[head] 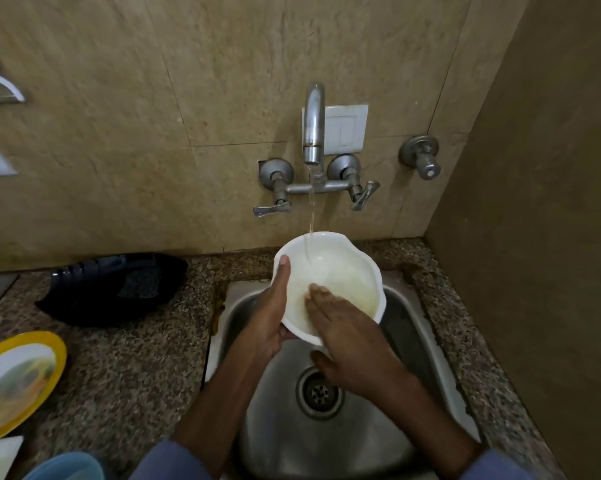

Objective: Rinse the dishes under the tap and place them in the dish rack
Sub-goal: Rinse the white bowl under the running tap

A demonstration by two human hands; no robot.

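Evidently I'm mid-rinse: my left hand (269,318) grips the white bowl (340,275) by its rim over the sink (416,341), under the tap (313,123) stream at twelve o'clock, right hand (349,337) fingers flat inside it; racking remains, and the yellow-rimmed plate (15,382) at eight o'clock probably waits.

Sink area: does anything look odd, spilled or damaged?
Brownish stains line the left rim of the sink where it meets the counter. A white switch plate sits right behind the running tap, odd so near water.
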